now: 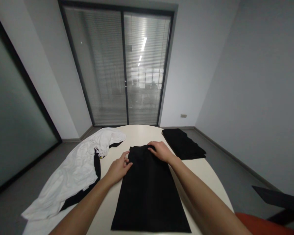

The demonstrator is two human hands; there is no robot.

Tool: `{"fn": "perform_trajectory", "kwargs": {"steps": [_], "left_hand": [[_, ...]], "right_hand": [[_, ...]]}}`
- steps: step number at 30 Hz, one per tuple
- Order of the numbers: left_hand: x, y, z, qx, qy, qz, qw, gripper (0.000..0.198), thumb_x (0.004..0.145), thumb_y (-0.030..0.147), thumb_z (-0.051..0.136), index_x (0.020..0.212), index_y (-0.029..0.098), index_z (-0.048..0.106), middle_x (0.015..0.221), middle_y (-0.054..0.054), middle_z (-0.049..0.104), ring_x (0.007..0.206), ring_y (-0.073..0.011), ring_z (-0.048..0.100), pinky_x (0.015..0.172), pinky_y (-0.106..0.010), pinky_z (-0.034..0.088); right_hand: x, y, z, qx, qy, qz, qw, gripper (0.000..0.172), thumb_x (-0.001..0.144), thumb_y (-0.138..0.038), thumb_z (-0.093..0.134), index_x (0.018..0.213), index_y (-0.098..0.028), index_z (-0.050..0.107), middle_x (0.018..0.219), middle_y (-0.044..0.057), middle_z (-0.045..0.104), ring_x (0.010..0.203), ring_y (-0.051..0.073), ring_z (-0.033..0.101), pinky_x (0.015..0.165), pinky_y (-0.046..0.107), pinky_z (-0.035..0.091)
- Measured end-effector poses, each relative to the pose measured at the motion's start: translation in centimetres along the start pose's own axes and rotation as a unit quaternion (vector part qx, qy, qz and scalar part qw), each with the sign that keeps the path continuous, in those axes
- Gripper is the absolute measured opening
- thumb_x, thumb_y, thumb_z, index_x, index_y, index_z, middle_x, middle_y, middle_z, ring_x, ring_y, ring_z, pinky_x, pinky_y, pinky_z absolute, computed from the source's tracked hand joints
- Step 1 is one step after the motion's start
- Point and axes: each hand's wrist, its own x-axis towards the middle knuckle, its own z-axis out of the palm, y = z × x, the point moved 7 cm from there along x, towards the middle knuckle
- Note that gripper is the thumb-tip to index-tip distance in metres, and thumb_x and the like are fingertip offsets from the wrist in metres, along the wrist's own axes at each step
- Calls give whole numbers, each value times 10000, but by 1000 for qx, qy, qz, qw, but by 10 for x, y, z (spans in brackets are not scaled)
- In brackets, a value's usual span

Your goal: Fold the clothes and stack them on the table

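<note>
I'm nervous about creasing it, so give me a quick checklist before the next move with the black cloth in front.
1. Right hand at the black cloth's far edge: ok.
2. Left hand by its left edge: ok.
3. White garment apart from the cloth: ok.
4. Black pile at right apart from it: ok.
5. Underside free of creases: cannot tell, hidden against the table.

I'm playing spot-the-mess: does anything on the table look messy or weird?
Just the white cloth on the left: it's all rumpled, with black fabric poking out beneath, while the black cloth in the middle lies mostly flat.
</note>
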Motion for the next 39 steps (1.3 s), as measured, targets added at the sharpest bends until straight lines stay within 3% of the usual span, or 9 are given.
{"fn": "perform_trajectory", "kwargs": {"steps": [2,5,12,16,25,29,34,37,39], "left_hand": [[0,1,0,10,3,1,1000,532,875,279,563,1394,223,462,921,-5,670,694,-145,639,672,-246,423],[-2,6,-2,24,5,10,1000,400,865,253,563,1264,251,594,888,9,660,668,-133,616,650,-238,401],[-4,13,-6,46,28,9,999,215,857,268,567,1025,244,699,631,44,573,597,-145,565,602,-243,349],[-5,16,-10,49,50,4,998,153,865,291,557,930,233,682,660,31,612,618,-155,574,609,-248,360],[-2,7,-10,37,93,-2,995,117,870,271,551,870,225,659,829,9,692,710,-156,612,657,-239,400],[0,-1,-8,37,114,-17,993,104,853,232,575,894,224,670,885,-4,709,768,-164,638,684,-238,420],[0,1,-7,49,110,-24,992,234,856,230,606,1082,233,669,971,-19,722,708,-160,644,664,-251,430],[-1,0,-5,52,99,-37,993,269,870,221,601,1134,224,655,980,-28,726,700,-161,651,670,-256,435],[0,-3,-3,48,98,-45,993,262,878,216,595,1133,221,654,979,-34,730,742,-174,669,691,-261,445]], "right_hand": [[-4,6,9,-12,-21,8,1000,334,960,-331,551,1265,-215,618,1184,89,700,1106,228,634,983,356,433],[-18,20,5,-20,18,61,998,467,962,-353,536,1401,-197,503,1244,116,666,1158,249,595,1000,383,429],[-61,63,-2,2,46,224,974,411,964,-292,441,1299,-96,577,1251,184,652,1134,288,615,957,394,460],[-68,72,6,79,54,226,969,367,924,-259,496,1254,-133,597,1015,106,733,935,219,684,847,317,492],[-62,89,19,190,149,233,942,251,801,-230,564,1014,-178,687,775,13,679,709,164,635,700,266,468],[-64,95,16,214,216,245,921,288,811,-281,564,1064,-190,667,821,8,664,689,153,625,690,261,476],[-58,95,27,212,141,252,934,447,850,-395,602,1269,-243,635,1031,60,706,788,179,670,768,298,514],[-53,96,28,169,121,241,948,335,860,-368,597,1161,-261,695,1057,51,721,885,198,674,837,314,501],[-51,98,28,155,125,247,948,243,859,-377,596,1027,-250,716,1012,46,729,871,202,673,801,307,498]]}}
